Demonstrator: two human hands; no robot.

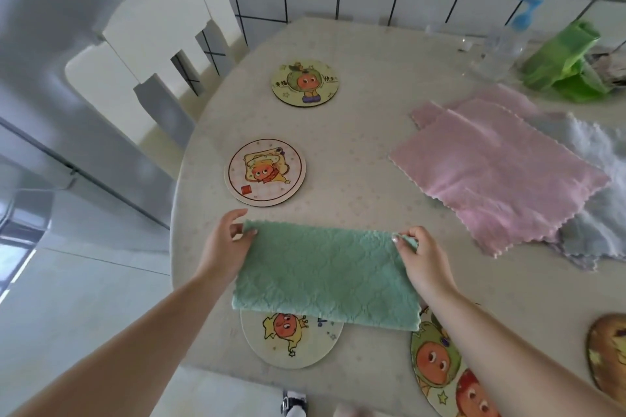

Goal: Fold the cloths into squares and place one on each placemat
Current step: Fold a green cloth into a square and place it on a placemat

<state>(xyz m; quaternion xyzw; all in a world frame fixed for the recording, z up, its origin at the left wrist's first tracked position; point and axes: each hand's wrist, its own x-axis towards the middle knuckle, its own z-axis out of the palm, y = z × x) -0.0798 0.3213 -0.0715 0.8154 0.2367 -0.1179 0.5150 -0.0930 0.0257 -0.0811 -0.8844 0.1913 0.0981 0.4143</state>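
Green cloth (325,272) stretched between hands, left grip (227,240) and right grip (420,256) pinching its far corners

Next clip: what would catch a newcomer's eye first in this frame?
The green cloth, held up at its far corners by the left hand and right hand at the near edge of the table, partly hiding a round cartoon placemat. Then the pink cloths lying spread over a grey cloth to the right, and two bare cartoon placemats, one just beyond the left hand, another farther back.
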